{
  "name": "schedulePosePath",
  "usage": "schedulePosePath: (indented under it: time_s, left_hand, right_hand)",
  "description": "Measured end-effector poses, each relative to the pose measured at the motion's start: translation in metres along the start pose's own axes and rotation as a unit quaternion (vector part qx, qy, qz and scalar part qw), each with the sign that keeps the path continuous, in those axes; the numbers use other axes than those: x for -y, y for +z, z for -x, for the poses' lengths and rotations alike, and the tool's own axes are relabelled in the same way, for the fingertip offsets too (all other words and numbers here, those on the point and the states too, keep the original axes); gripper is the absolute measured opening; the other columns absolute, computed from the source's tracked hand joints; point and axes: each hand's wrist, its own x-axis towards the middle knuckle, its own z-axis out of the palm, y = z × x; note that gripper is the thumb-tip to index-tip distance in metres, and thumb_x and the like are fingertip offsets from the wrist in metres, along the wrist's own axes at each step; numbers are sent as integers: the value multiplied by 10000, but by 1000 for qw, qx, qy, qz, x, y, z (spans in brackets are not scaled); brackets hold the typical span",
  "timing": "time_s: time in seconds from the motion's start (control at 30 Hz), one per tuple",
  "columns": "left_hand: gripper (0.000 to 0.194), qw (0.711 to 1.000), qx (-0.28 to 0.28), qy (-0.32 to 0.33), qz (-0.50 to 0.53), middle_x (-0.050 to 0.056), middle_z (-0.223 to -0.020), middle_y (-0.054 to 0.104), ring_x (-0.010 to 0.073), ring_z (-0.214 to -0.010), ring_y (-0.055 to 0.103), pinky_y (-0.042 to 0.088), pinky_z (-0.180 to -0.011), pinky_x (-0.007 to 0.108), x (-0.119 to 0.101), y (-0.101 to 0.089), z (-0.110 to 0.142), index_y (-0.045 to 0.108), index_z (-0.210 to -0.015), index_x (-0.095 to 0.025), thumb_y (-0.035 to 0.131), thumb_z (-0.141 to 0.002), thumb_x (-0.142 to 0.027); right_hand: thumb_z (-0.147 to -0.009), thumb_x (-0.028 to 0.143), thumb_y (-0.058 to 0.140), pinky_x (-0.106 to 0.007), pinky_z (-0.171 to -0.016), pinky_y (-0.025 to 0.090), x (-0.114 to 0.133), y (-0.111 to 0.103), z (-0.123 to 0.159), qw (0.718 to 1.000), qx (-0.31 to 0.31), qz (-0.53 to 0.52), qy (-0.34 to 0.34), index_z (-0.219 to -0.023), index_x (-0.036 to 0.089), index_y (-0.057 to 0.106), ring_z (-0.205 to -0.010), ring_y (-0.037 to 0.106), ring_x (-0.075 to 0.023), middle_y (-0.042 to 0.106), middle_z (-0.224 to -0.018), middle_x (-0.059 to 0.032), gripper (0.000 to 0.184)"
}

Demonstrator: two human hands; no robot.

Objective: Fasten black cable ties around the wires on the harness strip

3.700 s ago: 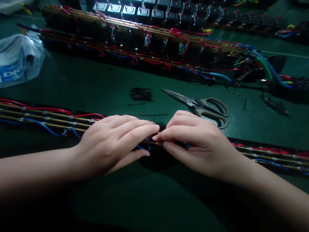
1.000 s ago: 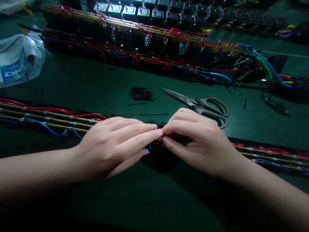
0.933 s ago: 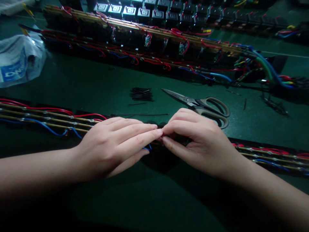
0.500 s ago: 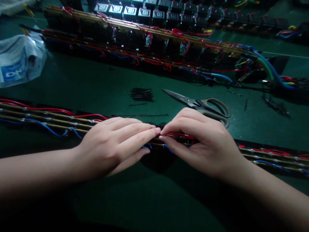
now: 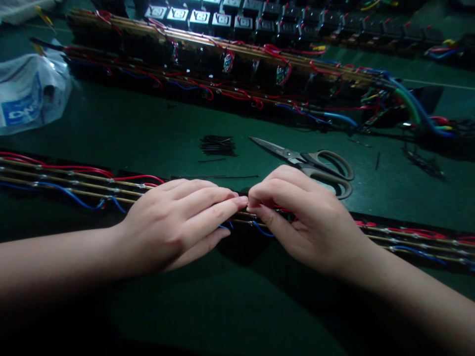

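Observation:
A long black strip with brass rods and red and blue wires (image 5: pixel 81 189) runs across the table in front of me. My left hand (image 5: pixel 181 220) lies over its middle, fingers stretched out together towards the right, with the thumb lower on the near side. Just right of those fingertips, my right hand (image 5: pixel 297 217) is pinched, thumb against bent index finger, over the strip. Whatever sits in that pinch is too small or hidden to make out. Scissors (image 5: pixel 293 157) lie closed right behind the right hand, beside a small pile of black cable ties (image 5: pixel 217 145).
Farther back lies a larger wired assembly with brass bars (image 5: pixel 222 47), with rows of black socket modules (image 5: pixel 222 21) behind it. A clear plastic bag (image 5: pixel 33 91) is at the left. Black scraps (image 5: pixel 423 160) lie on the green tabletop (image 5: pixel 148 128) at right.
My right hand's thumb and index finger have curled in slightly more, and the hand has shifted a little. The left hand has hardly moved.

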Motion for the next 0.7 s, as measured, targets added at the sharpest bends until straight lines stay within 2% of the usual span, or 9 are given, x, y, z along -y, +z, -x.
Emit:
schedulePosePath:
  time_s: [0.13, 0.37, 0.7]
  left_hand:
    - [362, 1000, -1, 0, 1, 109, -1213, 766, 245, -1083, 735, 604, -873, 376, 0, 0, 0, 591, -1350, -112, 628, -1022, -261]
    - [337, 1000, -1, 0, 1, 117, -1172, 766, 249, -1058, 737, 615, -848, 379, 0, -1, -2, 604, -1320, -99, 618, -1024, -260]
    - [317, 1000, 6, -9, 10, 122, -1147, 762, 252, -1044, 732, 616, -834, 381, 0, -1, -2, 617, -1301, -106, 611, -1027, -265]
  right_hand:
    - [-981, 71, 500, -317, -689, 469, 1, -1, 0, 1000, 18, -9, 19, -925, 205, 588, -839, 612, -201, 684, -898, -62, 170]
    - [-987, 47, 460, -285, -668, 430, 0, 1, 0, 1000, 16, 3, 1, -922, 226, 502, -770, 542, -164, 610, -848, -22, 195]
    - [-987, 59, 466, -286, -664, 435, 1, -2, 1, 1000, 17, -10, 10, -919, 224, 513, -766, 547, -163, 604, -835, -20, 185]
